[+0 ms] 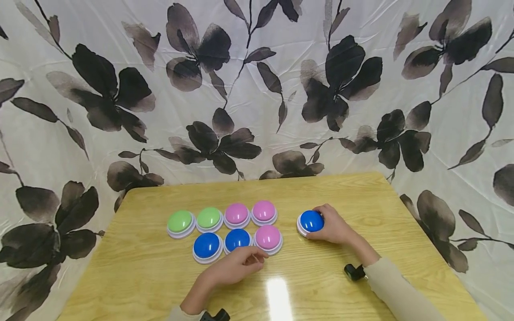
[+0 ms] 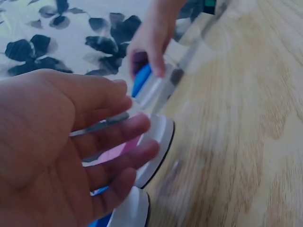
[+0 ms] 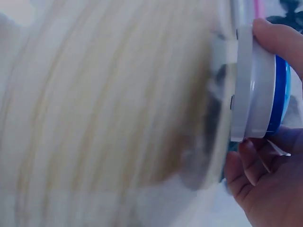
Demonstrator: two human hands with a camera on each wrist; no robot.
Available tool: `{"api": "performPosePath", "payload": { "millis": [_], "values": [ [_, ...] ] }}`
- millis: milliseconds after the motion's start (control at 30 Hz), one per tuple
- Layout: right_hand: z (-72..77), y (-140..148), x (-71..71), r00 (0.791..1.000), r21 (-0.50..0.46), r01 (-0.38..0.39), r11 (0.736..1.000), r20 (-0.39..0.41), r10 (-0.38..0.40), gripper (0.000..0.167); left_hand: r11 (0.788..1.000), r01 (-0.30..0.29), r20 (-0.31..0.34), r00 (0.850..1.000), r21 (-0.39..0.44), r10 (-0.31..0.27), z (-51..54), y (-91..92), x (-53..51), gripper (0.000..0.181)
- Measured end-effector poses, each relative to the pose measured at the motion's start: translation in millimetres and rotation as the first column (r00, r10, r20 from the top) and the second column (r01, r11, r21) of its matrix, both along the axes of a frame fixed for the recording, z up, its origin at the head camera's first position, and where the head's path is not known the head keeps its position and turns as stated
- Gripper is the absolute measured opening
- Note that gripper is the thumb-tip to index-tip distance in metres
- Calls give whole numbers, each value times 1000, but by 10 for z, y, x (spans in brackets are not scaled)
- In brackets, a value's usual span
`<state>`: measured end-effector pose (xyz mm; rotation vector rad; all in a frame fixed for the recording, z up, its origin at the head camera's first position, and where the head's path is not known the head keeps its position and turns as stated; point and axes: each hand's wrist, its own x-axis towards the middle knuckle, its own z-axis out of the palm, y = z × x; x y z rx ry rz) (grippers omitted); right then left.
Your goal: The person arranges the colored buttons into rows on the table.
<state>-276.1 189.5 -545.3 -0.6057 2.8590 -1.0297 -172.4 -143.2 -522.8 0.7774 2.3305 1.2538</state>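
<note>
My right hand (image 1: pixel 332 226) grips a blue dome push button (image 1: pixel 311 221) by its white round base, thumb on one side and fingers on the other. Its base (image 3: pixel 258 90) is close over the tabletop; whether it touches the wood I cannot tell. My left hand (image 1: pixel 237 266), fingers loosely bent and holding nothing, hovers by the near row of buttons. That row has a blue button (image 1: pixel 206 245), a second blue button (image 1: pixel 237 240) partly hidden by the left hand, and a pink button (image 1: pixel 267 237) just beyond the fingertips.
Behind stand two green buttons, one at left (image 1: pixel 179 221) and one beside it (image 1: pixel 209 217), then two pink buttons, one (image 1: pixel 237 214) next to the other (image 1: pixel 263 211). All sit on a wooden table (image 1: pixel 136 267). A floral cloth (image 1: pixel 257 102) hangs behind the table's far edge.
</note>
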Motion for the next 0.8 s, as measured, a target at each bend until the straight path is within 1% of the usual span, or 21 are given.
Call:
{"api": "performPosePath", "payload": {
  "millis": [100, 200, 333, 400, 467, 633, 800],
  "values": [
    [74, -96, 93, 1000, 5, -11, 1000, 26, 11, 88, 1000, -29, -32, 999, -4, 29, 7, 25, 16, 27],
    [131, -214, 182, 999, -9, -29, 1000, 42, 30, 88, 998, -66, -89, 994, -15, 65, -8, 29, 26, 29],
    [220, -370, 286, 996, -29, -69, 997, 47, 70, 86, 993, -118, -195, 974, -21, 111, 7, 22, 34, 37],
    [268, -449, 334, 995, -31, -92, 995, 41, 93, 85, 990, -141, -225, 965, -20, 133, 29, 17, 34, 43],
    [323, -541, 386, 992, -30, -121, 992, 31, 122, 84, 989, -151, -220, 965, -4, 146, 46, 7, 32, 49],
    [411, -791, 499, 978, -19, -207, 978, -4, 207, 82, 989, -139, -182, 972, 48, 145, 62, -53, 1, 64],
    [453, -997, 581, 961, 11, -276, 961, -6, 276, 86, 990, -129, -185, 973, 60, 138, 54, -124, -34, 68]
  ]
}}
